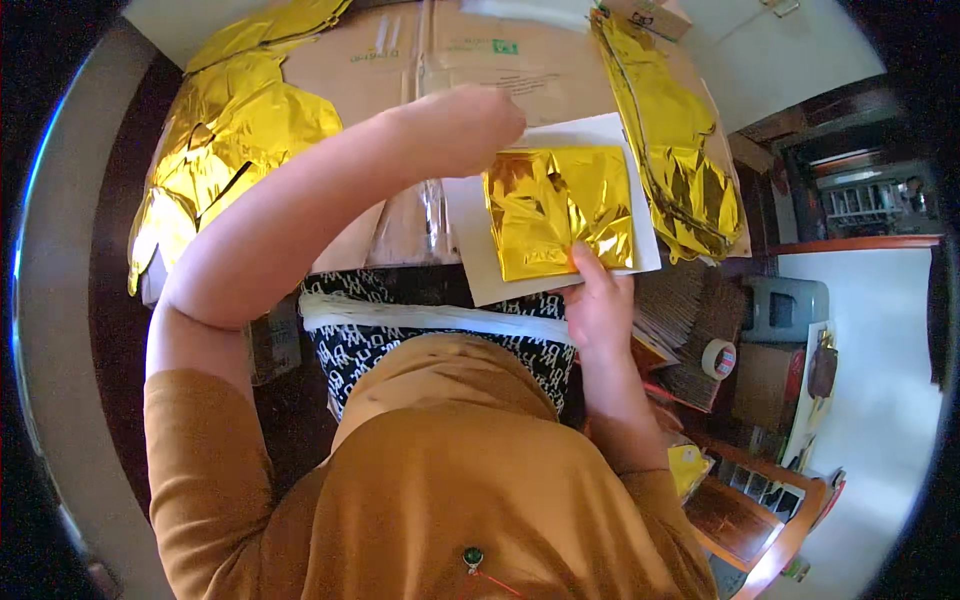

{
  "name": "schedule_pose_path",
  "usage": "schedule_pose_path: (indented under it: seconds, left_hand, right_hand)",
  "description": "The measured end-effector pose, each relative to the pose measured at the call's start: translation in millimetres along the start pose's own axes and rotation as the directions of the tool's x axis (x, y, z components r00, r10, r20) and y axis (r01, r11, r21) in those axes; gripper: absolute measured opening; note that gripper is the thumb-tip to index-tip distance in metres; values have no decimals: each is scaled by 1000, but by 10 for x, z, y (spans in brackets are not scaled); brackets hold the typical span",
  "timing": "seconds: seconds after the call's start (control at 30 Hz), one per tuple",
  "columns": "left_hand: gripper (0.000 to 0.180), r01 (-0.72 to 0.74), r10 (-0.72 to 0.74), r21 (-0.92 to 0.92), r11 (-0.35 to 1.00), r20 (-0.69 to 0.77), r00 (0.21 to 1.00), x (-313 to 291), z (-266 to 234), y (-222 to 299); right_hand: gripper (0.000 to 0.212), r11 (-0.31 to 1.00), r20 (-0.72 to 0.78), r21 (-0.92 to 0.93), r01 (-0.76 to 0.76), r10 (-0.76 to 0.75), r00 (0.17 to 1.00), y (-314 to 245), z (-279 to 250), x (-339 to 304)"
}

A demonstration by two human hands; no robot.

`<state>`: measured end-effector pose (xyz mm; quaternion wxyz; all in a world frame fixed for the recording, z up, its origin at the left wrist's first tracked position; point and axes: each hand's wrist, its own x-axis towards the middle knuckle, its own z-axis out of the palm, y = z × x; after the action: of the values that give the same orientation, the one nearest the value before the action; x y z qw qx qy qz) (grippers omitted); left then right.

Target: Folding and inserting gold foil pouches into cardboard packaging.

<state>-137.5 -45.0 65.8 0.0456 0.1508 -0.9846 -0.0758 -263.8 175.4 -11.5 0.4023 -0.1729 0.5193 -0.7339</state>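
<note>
Gold foil, folded into a square [540, 235], lies on a white board [474, 262] that tilts a little in front of me. My right hand [606, 305] grips the lower right edge of the board, its thumb pressing on the foil's front and its fingers underneath. Across the board's upper left corner reaches my left hand [475, 128], curled closed close to the foil's top edge. The fingertips of that hand are hidden, so what they pinch cannot be made out.
A flattened brown cardboard surface [350, 90] spreads beneath the board. Crumpled gold sheets lie at its left [250, 140] and right [675, 130]. Lower right are corrugated cardboard sheets [665, 300], a tape roll [717, 360], a grey plastic container [785, 308] and wooden furniture [735, 525].
</note>
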Motion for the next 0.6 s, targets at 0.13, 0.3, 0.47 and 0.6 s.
schedule_pose_path:
  seconds: [0.13,0.3,0.47,0.6]
  left_hand:
    - [22,56,-54,-38,998,42,998,-137,-97,254]
    - [34,98,-514,-654,750,-483,709,-641,-144,130]
    - [54,-103,-826,-915,-389,298,479,-917,396,250]
    - [52,-89,-619,-866,-493,277,735,-1257,303,494]
  right_hand:
    - [34,993,-37,18,-118,119,992,134,35,-139]
    - [33,979,34,205,-17,10,999,75,296,-345]
    - [44,993,177,-44,-113,119,977,278,100,-550]
    - [27,982,121,-178,-64,87,989,378,65,-725]
